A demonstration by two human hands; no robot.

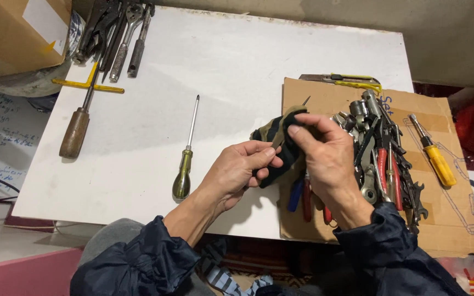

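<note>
- A dark cloth (281, 148), black with olive patches, is held up over the near edge of the white desk (237, 60), between both hands.
- The left hand (234, 172) is clenched on the lower end of the cloth, thumb and forefinger pinching it.
- The right hand (325, 153) is closed on the upper end, its grip wrapped round the cloth and round a thin tool whose dark tip (306, 100) pokes out just beyond it.
- The wiping is judged to go best with the cloth kept taut between the two grips and the shaft drawn through the fold, the point kept turned away from the fingers.
- Just right of the right grip a heap of spanners, sockets and red-handled pliers (382, 159) lies on a cardboard sheet (451, 208); it crowds that hand.
- Further right lies a yellow-handled screwdriver (433, 152); beyond the heap, a yellow utility knife (346, 80).
- Left of the left grip a green-handled screwdriver (186, 153) lies near; well apart are a wooden-handled tool (76, 129) and more wrenches (117, 33).
</note>
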